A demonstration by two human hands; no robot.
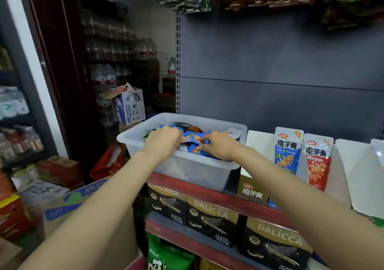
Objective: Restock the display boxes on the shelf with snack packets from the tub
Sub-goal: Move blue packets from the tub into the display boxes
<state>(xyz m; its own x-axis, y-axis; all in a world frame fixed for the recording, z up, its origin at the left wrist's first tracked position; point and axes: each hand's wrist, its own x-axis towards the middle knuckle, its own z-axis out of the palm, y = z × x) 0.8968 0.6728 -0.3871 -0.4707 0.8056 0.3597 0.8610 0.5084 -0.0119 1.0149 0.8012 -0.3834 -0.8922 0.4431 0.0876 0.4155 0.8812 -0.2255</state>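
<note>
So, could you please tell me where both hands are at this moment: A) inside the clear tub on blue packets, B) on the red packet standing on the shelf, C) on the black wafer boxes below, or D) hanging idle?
A: the left hand and right hand both reach into the clear tub, fingers pinching blue packets.

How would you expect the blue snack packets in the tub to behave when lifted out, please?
Probably floppy: the blue snack packets bend between the left hand and right hand. Likely light, being thin pouches. Their glossy film may be slippery, so several could slide apart in the tub.
</note>
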